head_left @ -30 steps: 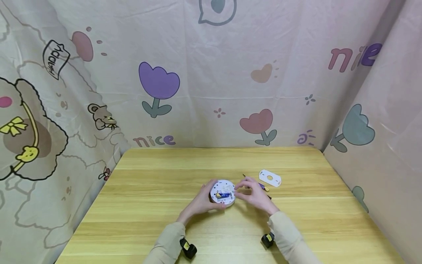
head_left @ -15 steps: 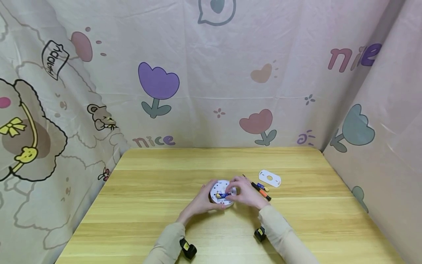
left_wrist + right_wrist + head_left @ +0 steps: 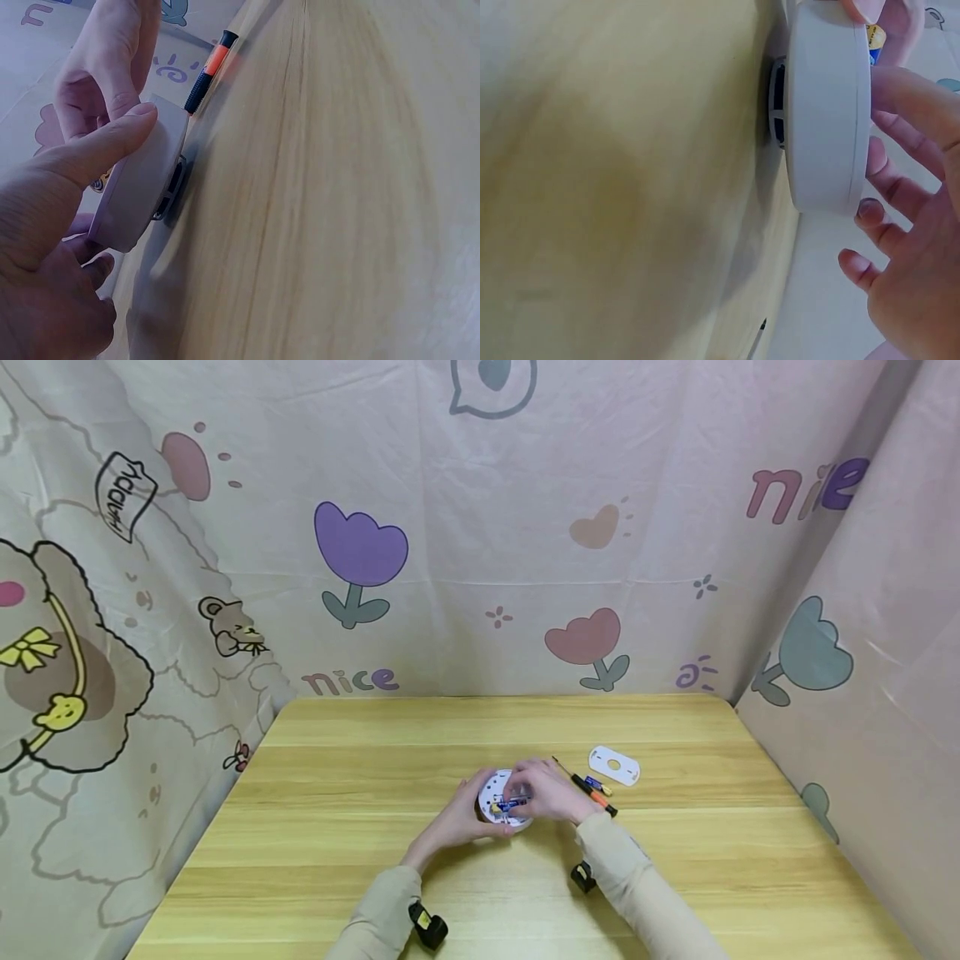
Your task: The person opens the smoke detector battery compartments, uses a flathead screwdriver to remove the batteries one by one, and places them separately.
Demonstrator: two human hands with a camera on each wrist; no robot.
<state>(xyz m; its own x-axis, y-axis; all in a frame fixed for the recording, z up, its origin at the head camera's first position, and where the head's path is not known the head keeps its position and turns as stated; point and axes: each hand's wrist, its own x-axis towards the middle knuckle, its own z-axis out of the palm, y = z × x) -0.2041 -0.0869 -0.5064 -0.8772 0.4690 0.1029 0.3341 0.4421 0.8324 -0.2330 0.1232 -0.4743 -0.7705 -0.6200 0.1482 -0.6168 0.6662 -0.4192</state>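
Observation:
A round white smoke detector [image 3: 491, 787] is turned back side up near the middle of the table, its black-slotted vent [image 3: 778, 101] facing down to the wood. My left hand [image 3: 455, 818] grips its rim from the left, thumb [image 3: 124, 139] along the near side. A blue and yellow battery [image 3: 497, 807] lies in the detector's back; its yellow end shows in the right wrist view. Over the right half of the detector, my right hand [image 3: 553, 789] pinches at this battery with thumb and forefinger. Its other fingers [image 3: 900, 187] are loosely bent beside the rim; the fingertip contact is partly hidden.
Right of the detector lies a screwdriver [image 3: 600, 799] with a black and orange handle. A second blue and yellow battery [image 3: 597, 785] is beside it. Behind them is a white oblong plate [image 3: 628, 773] with a round hole. Patterned cloth hangs around the wooden table [image 3: 360, 777].
My right hand has moved left, from the detector's right edge in over the battery, uncovering the screwdriver. My left hand and the detector stay in place.

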